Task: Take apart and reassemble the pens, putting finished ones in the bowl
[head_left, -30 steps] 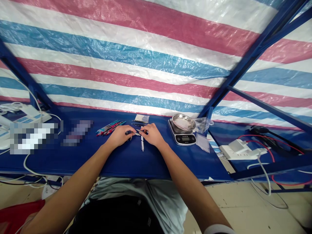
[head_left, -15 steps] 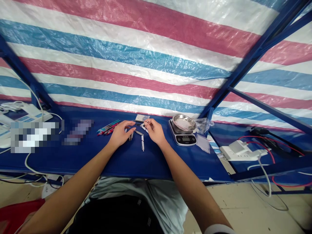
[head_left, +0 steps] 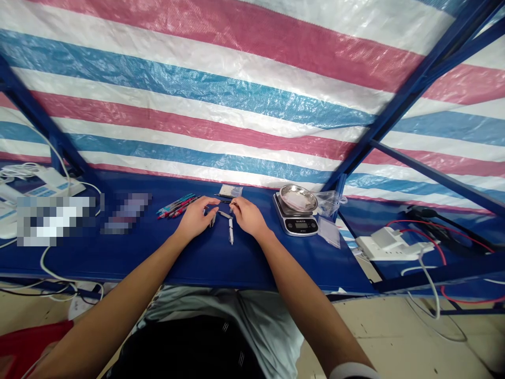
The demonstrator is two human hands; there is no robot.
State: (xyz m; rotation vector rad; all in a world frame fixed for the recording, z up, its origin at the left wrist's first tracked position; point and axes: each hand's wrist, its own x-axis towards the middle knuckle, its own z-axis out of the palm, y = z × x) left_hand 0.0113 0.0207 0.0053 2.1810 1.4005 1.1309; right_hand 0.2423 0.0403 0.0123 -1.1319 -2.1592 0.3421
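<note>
On blue tabletop, white pen, slim, straight, dark-banded.

Striped sheet; white power strip

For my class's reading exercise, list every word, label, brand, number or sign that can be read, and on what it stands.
None can be read for certain.
Scale: front print, too small.
Display: no legible digits.
Shirt: white marks, unclear.
White pen: any print too small.
</note>
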